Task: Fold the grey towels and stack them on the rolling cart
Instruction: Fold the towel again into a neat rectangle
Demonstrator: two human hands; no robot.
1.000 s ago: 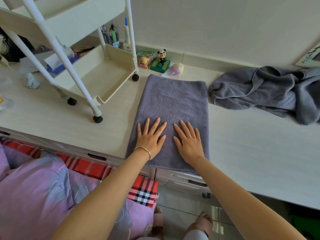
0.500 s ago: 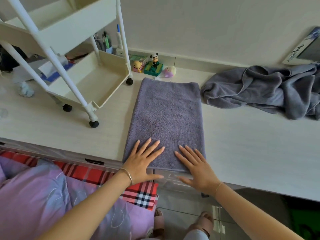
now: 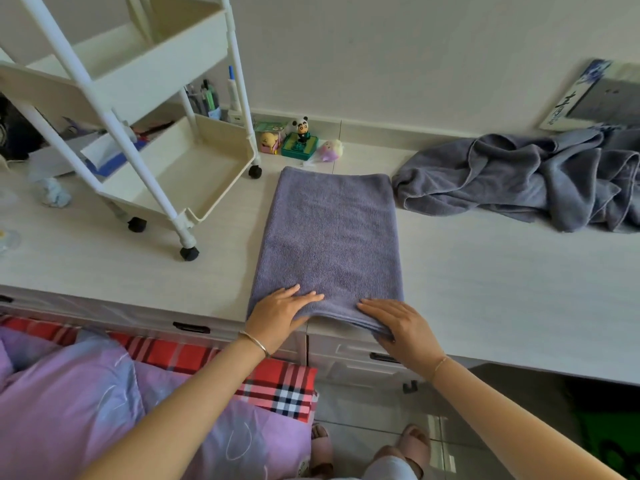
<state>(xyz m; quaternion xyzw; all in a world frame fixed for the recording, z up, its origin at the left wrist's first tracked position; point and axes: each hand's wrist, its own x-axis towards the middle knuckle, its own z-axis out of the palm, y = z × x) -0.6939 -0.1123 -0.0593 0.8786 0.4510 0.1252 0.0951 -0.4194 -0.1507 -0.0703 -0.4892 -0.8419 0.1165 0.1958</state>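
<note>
folded grey towel, near edge pinched by left hand and right hand; crumpled towels beyond right hand unfolded; rolling cart holds none.

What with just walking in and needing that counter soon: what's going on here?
A person is folding grey towels on a counter. The left hand and the right hand lie on the near edge of a folded towel; their thumbs are hidden. A heap of towels lies crumpled to its right. The cart stands to its left, with no towel showing in it.
</note>
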